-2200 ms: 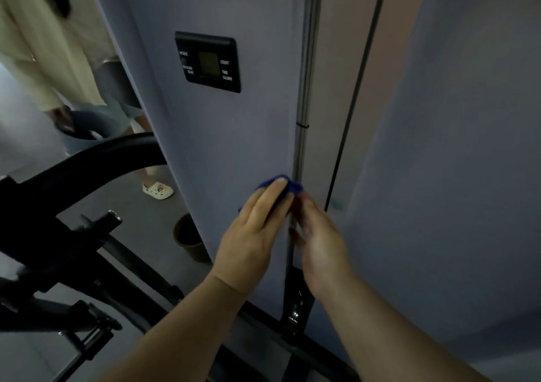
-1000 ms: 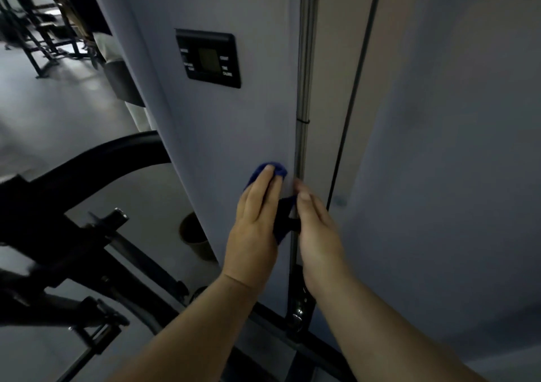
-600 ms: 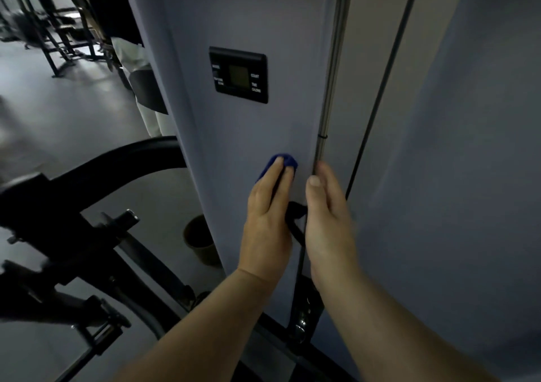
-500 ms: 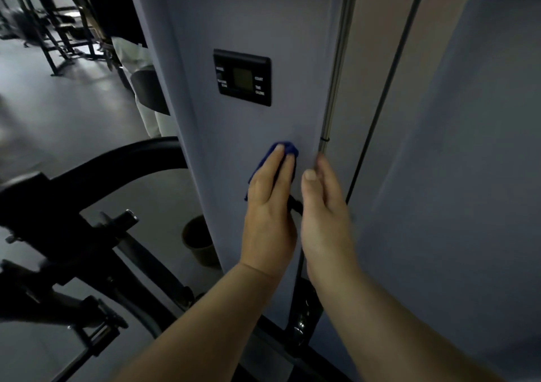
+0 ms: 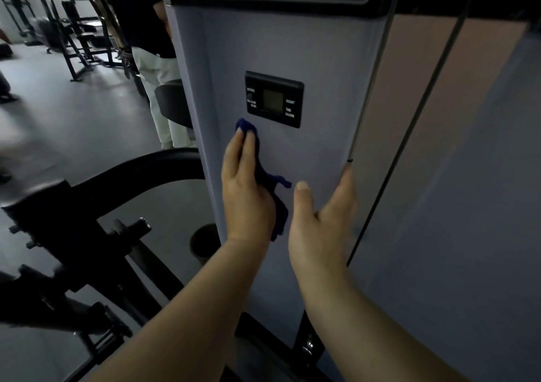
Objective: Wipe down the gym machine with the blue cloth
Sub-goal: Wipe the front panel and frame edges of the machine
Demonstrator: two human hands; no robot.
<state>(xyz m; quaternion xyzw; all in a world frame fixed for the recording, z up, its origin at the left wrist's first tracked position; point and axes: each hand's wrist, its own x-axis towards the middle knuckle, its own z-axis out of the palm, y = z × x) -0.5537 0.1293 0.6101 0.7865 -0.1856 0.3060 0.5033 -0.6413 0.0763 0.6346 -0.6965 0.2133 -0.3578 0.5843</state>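
Note:
The gym machine's pale grey shroud panel (image 5: 310, 44) fills the middle of the view, with a black display unit (image 5: 273, 99) set into it. My left hand (image 5: 244, 189) presses the blue cloth (image 5: 265, 176) flat against the panel, just below and left of the display; its fingers are straight. Cloth shows above the fingertips and hangs out under the palm. My right hand (image 5: 320, 223) rests with straight fingers on the panel's right edge, its fingertips near the steel guide rod (image 5: 370, 88).
A thin black cable (image 5: 421, 106) runs down right of the rod. A black curved machine arm (image 5: 140, 173) and its frame (image 5: 67, 250) stand at lower left. A person (image 5: 152, 59) stands behind the panel's left edge, with other equipment (image 5: 76, 39) beyond. A small bin (image 5: 205, 242) sits on the floor.
My left hand has slid the cloth up and to the left, from beside the rod to just under the display. My right hand has spread away from it onto the panel's edge.

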